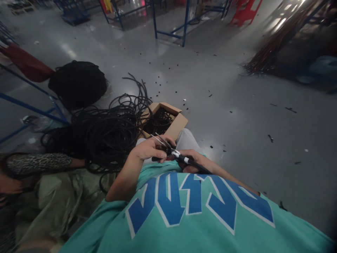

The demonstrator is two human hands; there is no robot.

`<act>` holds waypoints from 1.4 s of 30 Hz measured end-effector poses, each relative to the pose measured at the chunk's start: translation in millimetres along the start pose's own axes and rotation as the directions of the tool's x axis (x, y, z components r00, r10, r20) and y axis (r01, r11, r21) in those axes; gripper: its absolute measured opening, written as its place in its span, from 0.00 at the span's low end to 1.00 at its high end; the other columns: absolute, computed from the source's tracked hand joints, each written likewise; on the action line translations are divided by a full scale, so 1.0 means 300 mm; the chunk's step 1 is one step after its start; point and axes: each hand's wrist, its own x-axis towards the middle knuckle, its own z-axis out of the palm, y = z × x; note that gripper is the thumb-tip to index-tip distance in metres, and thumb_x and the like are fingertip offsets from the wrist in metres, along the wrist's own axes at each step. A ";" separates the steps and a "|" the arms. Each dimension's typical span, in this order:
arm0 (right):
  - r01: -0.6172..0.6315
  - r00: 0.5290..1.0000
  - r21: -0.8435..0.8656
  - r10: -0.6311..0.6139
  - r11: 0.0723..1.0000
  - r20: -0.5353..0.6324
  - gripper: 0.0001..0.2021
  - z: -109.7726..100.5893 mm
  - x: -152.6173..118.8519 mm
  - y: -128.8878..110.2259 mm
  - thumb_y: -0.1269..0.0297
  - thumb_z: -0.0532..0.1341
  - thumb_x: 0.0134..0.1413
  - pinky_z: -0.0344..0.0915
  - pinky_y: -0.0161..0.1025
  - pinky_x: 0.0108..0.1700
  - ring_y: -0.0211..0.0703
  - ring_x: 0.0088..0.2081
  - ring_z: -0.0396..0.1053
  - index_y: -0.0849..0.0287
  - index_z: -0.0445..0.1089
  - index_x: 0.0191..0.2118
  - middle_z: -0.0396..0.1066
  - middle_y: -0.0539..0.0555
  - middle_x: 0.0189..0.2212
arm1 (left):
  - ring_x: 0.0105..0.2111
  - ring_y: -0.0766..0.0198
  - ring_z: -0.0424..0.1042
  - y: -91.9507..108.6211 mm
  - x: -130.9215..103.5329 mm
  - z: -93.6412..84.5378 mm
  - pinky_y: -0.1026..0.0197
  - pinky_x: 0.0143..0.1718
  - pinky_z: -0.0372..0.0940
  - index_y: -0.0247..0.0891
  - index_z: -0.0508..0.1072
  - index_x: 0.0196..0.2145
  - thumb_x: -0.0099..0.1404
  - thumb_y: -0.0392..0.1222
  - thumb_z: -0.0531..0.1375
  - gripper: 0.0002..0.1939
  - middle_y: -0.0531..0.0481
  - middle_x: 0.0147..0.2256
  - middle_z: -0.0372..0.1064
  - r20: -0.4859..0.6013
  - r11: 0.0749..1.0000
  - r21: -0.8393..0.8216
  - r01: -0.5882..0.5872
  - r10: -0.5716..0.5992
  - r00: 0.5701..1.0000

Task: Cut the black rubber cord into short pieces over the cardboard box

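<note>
My left hand (151,149) is curled in front of my lap, with a short black cord end (156,159) showing under its fingers. My right hand (196,158) is closed round the dark handles of a pair of scissors (174,153). Their two thin metal blades stand apart and point up and left, across my left fingers. A thick black length with a white band runs back under my right hand; whether it is handle or cord I cannot tell. Just beyond my hands, an open cardboard box (179,127) holds many small black pieces (162,117).
A big tangle of black cord (105,130) lies left of the box, with a round black bundle (78,84) behind it. Another person's patterned sleeve (39,164) is at far left. Blue metal frames (171,34) stand ahead. Black scraps dot the grey floor (250,140).
</note>
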 end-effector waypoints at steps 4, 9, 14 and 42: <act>-0.005 1.000 -0.001 0.005 1.000 -0.027 0.20 0.005 -0.004 0.006 0.66 0.63 0.39 0.47 0.30 0.22 0.30 0.21 0.51 0.64 0.68 0.43 0.57 0.44 0.19 | 0.17 0.70 0.66 -0.001 -0.002 -0.015 0.70 0.17 0.58 0.34 0.67 0.40 0.45 0.43 0.68 0.25 0.52 0.21 0.67 0.013 1.000 -0.001 -0.006 0.006 1.000; -0.011 0.997 -0.037 0.008 0.999 -0.070 0.19 0.013 -0.009 0.012 0.66 0.61 0.39 0.45 0.29 0.21 0.29 0.20 0.49 0.65 0.69 0.42 0.54 0.43 0.18 | 0.17 0.71 0.66 0.015 0.000 -0.016 0.70 0.17 0.60 0.34 0.68 0.39 0.45 0.42 0.68 0.23 0.51 0.23 0.68 0.023 0.999 0.036 0.038 -0.039 0.999; -0.019 0.996 -0.032 0.016 0.999 -0.087 0.17 0.026 -0.010 0.003 0.67 0.60 0.39 0.44 0.29 0.21 0.29 0.20 0.46 0.64 0.70 0.40 0.52 0.43 0.17 | 0.18 0.70 0.66 0.032 -0.001 -0.023 0.70 0.18 0.61 0.34 0.69 0.39 0.44 0.42 0.68 0.24 0.49 0.25 0.69 0.035 0.996 0.050 0.080 -0.081 0.996; -0.116 0.987 -0.307 0.076 0.945 -0.140 0.24 -0.038 -0.064 -0.050 0.65 0.59 0.41 0.59 0.35 0.31 0.36 0.28 0.59 0.62 0.65 0.49 0.63 0.49 0.26 | 0.16 0.72 0.65 0.092 -0.016 0.039 0.69 0.18 0.61 0.32 0.66 0.34 0.44 0.39 0.67 0.20 0.55 0.21 0.67 -0.338 0.994 0.110 0.026 0.013 0.941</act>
